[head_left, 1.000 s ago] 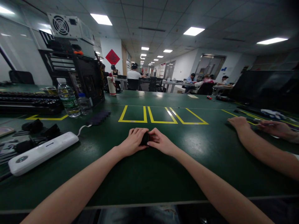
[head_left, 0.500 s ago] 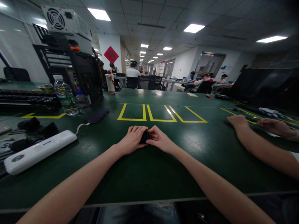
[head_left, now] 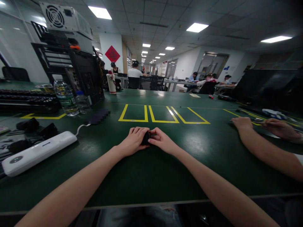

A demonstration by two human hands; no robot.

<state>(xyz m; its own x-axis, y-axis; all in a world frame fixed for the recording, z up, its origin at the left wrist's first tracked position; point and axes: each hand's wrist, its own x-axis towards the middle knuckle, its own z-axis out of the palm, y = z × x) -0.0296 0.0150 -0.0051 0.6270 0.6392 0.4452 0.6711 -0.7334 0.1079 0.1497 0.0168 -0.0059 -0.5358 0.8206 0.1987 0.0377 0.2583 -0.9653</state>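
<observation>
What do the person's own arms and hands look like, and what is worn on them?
The left hand and right hand are ungloved. Both slim forearms are bare; any sleeves are out of view. No watch, bracelet, cable or marking shows.

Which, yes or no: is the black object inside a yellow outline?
No, the black object is between the left hand and right hand, nearer the camera than the yellow outlines.

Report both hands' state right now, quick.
Left hand: closed around a small black object, largely hidden by the fingers.
Right hand: fingers curled, fingertips at that object's right side; whether it grips cannot be told.
</observation>
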